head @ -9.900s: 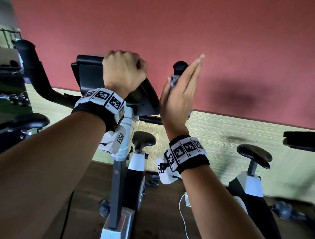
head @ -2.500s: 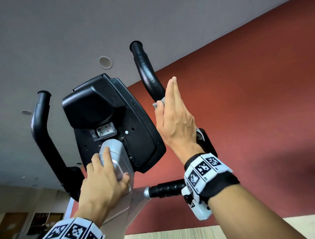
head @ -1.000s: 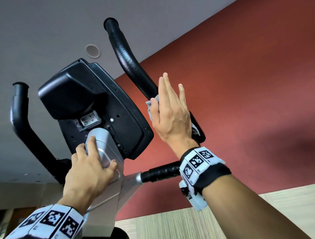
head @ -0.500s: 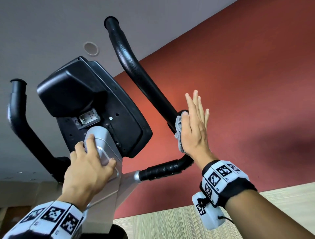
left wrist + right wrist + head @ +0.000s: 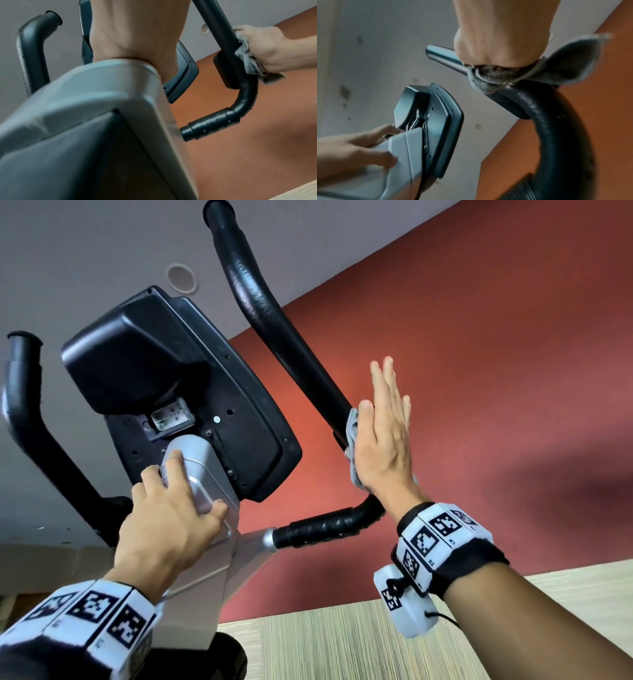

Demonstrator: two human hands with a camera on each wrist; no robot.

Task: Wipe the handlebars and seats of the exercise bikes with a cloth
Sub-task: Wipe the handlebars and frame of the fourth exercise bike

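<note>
The right hand (image 5: 385, 440) is flat, with its fingers straight and close together, and it presses a small grey folded cloth (image 5: 352, 440) against the black padded right handlebar (image 5: 270, 313) of the exercise bike. The cloth sits low on this bar, just above the bend where the bar turns toward the silver metal post (image 5: 202, 481). In the right wrist view the cloth (image 5: 539, 73) is squeezed between the palm and the bar, and one loose corner sticks out to the side. Below the bend, a short black sleeve (image 5: 318, 529) joins the handlebar to the post; in the left wrist view small water drops show on this sleeve (image 5: 212, 121).

The left hand (image 5: 168, 522) rests on the top of the silver post, right under the black plastic console (image 5: 164, 392). Its fingers are bent over the upper edge of the post and the thumb lies on the side, so it holds the post. The black left handlebar (image 5: 24, 405) rises at the left edge of the head view, well apart from both hands. Behind the bike there are a dark red wall (image 5: 496, 354), a grey ceiling (image 5: 85, 251) with a round fitting (image 5: 181, 278), and a pale striped panel (image 5: 342, 645) below the red part. Both wrists wear bands with black and white square marks.
</note>
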